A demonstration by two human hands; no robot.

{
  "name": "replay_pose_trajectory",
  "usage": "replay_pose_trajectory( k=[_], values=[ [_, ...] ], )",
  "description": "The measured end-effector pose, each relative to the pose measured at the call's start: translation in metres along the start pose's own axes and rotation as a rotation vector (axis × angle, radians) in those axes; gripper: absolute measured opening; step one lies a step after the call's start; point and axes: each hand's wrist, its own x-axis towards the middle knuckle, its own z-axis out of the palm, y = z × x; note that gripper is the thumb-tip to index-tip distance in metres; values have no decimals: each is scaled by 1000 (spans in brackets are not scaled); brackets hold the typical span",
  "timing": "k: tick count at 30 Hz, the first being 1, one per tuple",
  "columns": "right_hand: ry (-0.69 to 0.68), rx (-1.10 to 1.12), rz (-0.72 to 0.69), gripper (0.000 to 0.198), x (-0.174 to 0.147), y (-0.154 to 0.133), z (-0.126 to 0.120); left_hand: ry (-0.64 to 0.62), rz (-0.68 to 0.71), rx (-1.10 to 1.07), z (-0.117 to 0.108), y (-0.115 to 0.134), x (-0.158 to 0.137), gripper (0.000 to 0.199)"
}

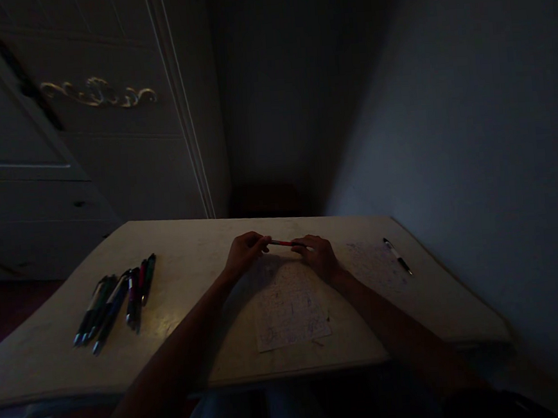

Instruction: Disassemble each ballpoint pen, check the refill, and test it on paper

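Between my two hands a red and dark pen (284, 243) is held level above the table (190, 248). My left hand (246, 253) pinches its left end between thumb and fingers. The fingers of my right hand (317, 255) close on its right end. Below the hands lies a sheet of paper (291, 311) covered in handwriting. To the right, a white and black pen (397, 256) lies alone beside scribbled marks (375, 262) on the table. The dim light hides the finer details of the held pen.
Several pens (107, 303) lie in a loose group on the table's left side. A pale wall (472, 155) borders the table on the right. A cabinet (125, 163) with ornate trim stands behind it on the left.
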Motion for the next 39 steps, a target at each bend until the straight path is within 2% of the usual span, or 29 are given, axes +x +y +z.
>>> replay_pose_trajectory(
  k=[6,14,18,22,24,27,29,30,35,39],
  values=[
    [41,-41,28,10,-1,-4,0,18,134,19,4,0,-1,37],
    [-34,197,257,26,-1,-2,8,135,413,153,6,1,-4,15],
    [-112,262,299,34,4,2,6,162,466,174,2,-1,-1,13],
    [-120,356,254,48,11,9,-2,192,420,157,-4,-6,3,14],
    [-53,390,261,57,14,16,-8,201,372,137,-8,-7,4,14],
    [113,325,252,59,18,31,-17,215,322,119,-13,-8,5,13],
    [154,202,228,54,18,41,-21,226,301,113,-15,-9,6,12],
    [128,127,220,50,17,45,-23,231,292,112,-16,-10,7,12],
    [-100,-112,211,20,11,53,-28,248,230,135,-18,-17,11,14],
    [-56,-124,193,12,12,47,-27,245,185,156,-21,-21,12,15]
  ],
)
